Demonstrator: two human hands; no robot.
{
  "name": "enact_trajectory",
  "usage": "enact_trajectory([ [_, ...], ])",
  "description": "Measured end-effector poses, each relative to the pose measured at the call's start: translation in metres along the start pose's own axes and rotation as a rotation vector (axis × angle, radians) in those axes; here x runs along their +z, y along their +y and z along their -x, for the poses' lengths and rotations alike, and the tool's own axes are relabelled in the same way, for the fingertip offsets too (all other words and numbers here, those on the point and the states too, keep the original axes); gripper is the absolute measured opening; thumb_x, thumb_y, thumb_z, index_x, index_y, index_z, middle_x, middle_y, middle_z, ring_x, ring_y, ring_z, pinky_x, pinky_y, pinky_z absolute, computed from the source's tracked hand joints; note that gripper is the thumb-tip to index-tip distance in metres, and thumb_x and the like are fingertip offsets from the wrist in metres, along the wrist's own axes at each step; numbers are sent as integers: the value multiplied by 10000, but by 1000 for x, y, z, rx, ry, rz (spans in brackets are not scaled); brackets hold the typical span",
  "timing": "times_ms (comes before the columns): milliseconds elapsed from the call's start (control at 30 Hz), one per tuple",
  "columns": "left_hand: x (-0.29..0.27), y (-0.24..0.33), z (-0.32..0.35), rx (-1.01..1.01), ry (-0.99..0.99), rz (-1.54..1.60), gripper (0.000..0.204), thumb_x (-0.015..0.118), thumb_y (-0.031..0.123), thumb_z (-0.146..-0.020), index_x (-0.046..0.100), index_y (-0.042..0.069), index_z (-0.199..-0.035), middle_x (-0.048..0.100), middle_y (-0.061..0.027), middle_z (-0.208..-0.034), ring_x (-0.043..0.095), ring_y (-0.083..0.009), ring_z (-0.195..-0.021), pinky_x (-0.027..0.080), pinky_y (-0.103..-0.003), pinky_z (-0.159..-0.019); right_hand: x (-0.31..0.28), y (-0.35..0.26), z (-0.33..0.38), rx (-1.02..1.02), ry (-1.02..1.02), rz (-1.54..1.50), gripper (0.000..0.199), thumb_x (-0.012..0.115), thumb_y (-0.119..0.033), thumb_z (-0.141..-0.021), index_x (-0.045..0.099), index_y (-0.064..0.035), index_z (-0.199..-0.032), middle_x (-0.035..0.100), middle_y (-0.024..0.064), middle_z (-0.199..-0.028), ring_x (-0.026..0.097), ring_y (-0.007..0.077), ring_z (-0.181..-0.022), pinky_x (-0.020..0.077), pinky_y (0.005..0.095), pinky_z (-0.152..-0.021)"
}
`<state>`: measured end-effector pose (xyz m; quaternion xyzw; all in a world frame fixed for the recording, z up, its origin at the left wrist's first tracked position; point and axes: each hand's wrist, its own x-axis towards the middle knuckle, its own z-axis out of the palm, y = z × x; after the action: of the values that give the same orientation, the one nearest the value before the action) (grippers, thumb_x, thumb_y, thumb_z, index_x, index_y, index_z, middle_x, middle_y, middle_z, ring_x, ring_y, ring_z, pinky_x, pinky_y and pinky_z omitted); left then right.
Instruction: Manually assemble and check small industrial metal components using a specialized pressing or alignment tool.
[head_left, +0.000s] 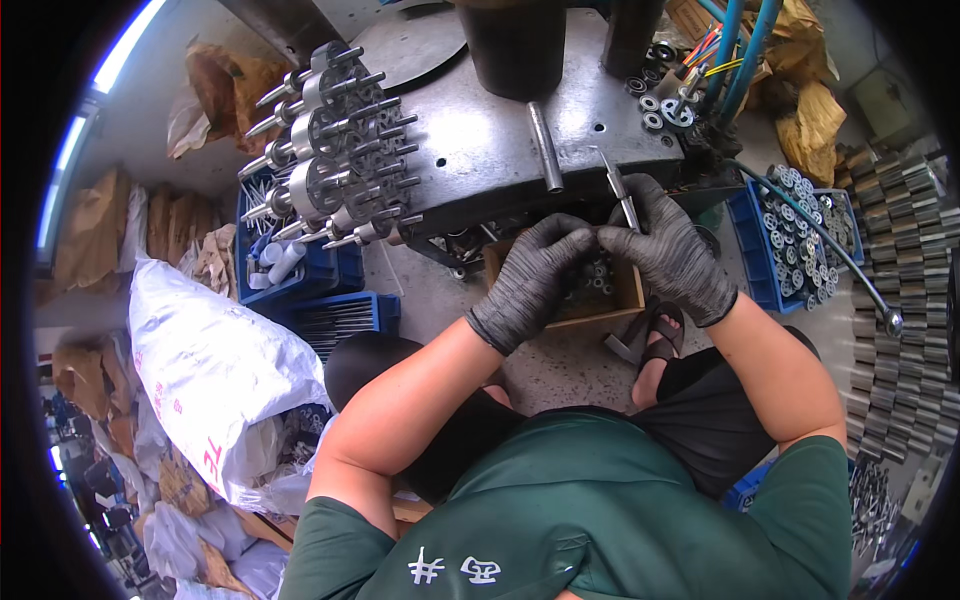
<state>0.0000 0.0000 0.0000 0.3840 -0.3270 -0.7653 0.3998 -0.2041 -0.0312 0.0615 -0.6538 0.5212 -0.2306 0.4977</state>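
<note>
Both my hands wear grey knit gloves and meet in front of the metal machine table (pixel 480 150). My right hand (pixel 675 250) is closed on slim silver tweezers (pixel 622 195); their thin, bent tip points away from me over the table's edge. Close beside it, my left hand (pixel 530 275) has its fingers pinched together, fingertips almost touching the right hand's. Whatever sits in that pinch is hidden. A plain steel rod (pixel 545 147) lies on the table just beyond my hands. Under them stands a wooden box (pixel 628 290) with small round metal parts inside.
Several rotor-like assemblies on shafts (pixel 330 150) crowd the table's left end. Bearings (pixel 652 112) lie at its right end. A blue crate (pixel 750 250) of round metal parts stands to the right, near stacked steel cylinders (pixel 900 320). A white sack (pixel 210 370) bulges on the left.
</note>
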Motion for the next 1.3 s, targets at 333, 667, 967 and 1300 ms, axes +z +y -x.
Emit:
enact_trajectory([
  [333, 2, 48, 9, 69, 220, 281, 209, 681, 252, -970, 644, 83, -1088, 650, -42, -981, 626, -145, -914, 530, -296, -831, -20, -26, 14, -510, 154, 478, 706, 637, 33, -688, 567, -41, -1387, 594, 226, -1245, 591, 421, -1152, 502, 459, -1025],
  [667, -13, 36, 0, 113, 181, 335, 180, 705, 235, -947, 624, 99, -1031, 640, -44, -932, 624, -159, -878, 532, -309, -822, -16, -31, 14, -632, 173, 664, 603, 669, 78, -703, 664, -65, -1288, 647, 186, -1118, 622, 399, -1031, 530, 469, -901],
  [967, -12, 36, 1, 122, 211, 335, 177, 722, 211, -950, 612, 108, -1043, 642, -35, -912, 637, -153, -863, 542, -301, -800, -14, -26, 12, -630, 169, 659, 571, 674, 68, -731, 670, -77, -1283, 649, 181, -1113, 626, 394, -1028, 532, 471, -890],
  [1300, -11, 34, -1, 124, 172, 457, 306, 703, 335, -945, 631, 80, -1098, 660, -87, -1050, 656, -216, -1017, 533, -362, -933, -11, -31, 5, -465, 65, 572, 595, 636, 72, -778, 614, -74, -1354, 649, 179, -1149, 647, 382, -1075, 534, 419, -932],
])
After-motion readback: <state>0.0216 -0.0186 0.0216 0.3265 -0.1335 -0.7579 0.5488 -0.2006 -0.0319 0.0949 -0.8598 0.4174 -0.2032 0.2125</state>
